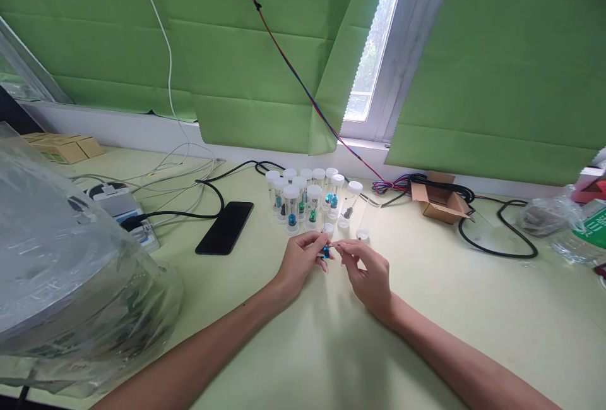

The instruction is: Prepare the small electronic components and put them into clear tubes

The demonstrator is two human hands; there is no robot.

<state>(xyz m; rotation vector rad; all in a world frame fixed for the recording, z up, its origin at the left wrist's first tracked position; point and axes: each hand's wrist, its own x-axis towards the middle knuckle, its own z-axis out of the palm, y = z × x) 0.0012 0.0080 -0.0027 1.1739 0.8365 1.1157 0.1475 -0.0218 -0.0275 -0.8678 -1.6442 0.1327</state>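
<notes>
Blue piece, over the surface, towards its far edge. My left fingers, curled nearly closed, hold it; my right fingers pinch a tiny part, too small to identify. Light pressure and steady, low wrists should suit such fine handling. Capped vials stand just beyond, nearer the far edge.
</notes>
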